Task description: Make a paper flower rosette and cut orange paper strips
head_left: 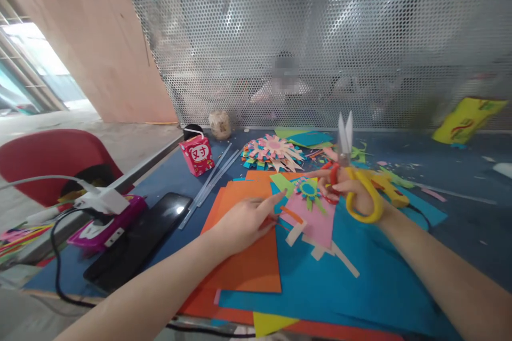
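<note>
My right hand grips a pair of scissors with one red and one yellow handle loop. Their blades point up and away, slightly parted. My left hand rests over the orange paper sheets, index finger stretched out and the other fingers bent. Just past its fingertips are a small orange paper strip and a light green paper piece. Between the hands lies a small blue and pink fringed paper flower with green tips, on a pink paper piece.
Under everything spreads blue paper. Behind lie fringed paper flowers, a red drink carton and clear glue sticks. On the left are a phone and a purple power strip; at right, a yellow glue gun. A perforated metal screen stands behind.
</note>
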Available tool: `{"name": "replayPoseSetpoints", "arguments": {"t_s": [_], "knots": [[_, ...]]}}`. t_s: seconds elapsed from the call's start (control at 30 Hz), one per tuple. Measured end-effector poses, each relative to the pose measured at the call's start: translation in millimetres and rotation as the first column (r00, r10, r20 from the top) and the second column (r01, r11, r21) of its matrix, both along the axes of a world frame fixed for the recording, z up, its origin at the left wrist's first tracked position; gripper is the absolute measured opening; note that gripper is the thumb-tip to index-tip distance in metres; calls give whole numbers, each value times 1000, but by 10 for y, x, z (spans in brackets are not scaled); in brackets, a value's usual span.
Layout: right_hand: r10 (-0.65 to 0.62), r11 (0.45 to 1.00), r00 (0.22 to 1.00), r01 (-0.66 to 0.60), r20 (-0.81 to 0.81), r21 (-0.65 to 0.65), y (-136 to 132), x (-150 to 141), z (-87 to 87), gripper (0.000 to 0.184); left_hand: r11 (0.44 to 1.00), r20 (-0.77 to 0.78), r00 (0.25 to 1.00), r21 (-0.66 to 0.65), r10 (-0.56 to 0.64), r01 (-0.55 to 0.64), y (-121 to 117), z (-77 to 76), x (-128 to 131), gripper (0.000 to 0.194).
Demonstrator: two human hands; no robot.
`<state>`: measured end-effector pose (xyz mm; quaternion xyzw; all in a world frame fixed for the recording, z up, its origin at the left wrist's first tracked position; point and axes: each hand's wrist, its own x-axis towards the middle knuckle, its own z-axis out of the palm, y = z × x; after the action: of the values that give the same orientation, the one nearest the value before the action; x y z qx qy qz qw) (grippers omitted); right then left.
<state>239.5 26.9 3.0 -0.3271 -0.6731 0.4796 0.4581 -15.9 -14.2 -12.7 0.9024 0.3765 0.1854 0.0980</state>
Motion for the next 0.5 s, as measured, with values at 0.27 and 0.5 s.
{"name": "replayPoseSetpoints", "arguments": {"t_s": [0.27,0.5], "knots": [[286,946,958,-281,10,-159,-254,-194,26,53,999,-26,999,-18,31,-32,-115,76,-13,71],[286,948,957,-276,46,-155,-277,-188,46,76,998,-155,987,51,-30,39,-114,105,24,75]]}}
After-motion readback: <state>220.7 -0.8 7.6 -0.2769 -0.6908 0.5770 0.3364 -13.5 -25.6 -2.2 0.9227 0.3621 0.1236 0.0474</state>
